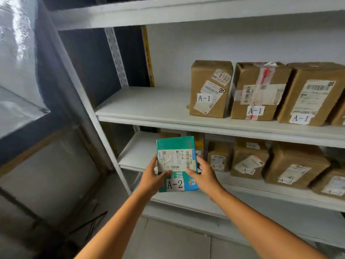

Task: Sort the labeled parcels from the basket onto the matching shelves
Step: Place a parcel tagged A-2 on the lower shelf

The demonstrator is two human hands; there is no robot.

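We face the white rack (164,107). On its middle board, toward the right end, three brown boxes marked A-1 (255,92) stand side by side. On the board below, again toward the right, runs a row of brown boxes marked A-2 (295,165). The nearest of them stands just behind and to the right of what we carry, while the left end of that board lies bare.

The teal parcel (175,146) is upright in front of the rack's lower board, near its left end, with its face toward us. We cannot tell whether it touches the board.

Our left hand (151,176) grips its left edge and our right hand (203,176) its right edge. Both thumbs press the front, at the lower corners of the shipping label (175,159). The other fingers curl behind the parcel, out of sight. The white A-2 tag (175,184) sits low on the front, between our two hands.
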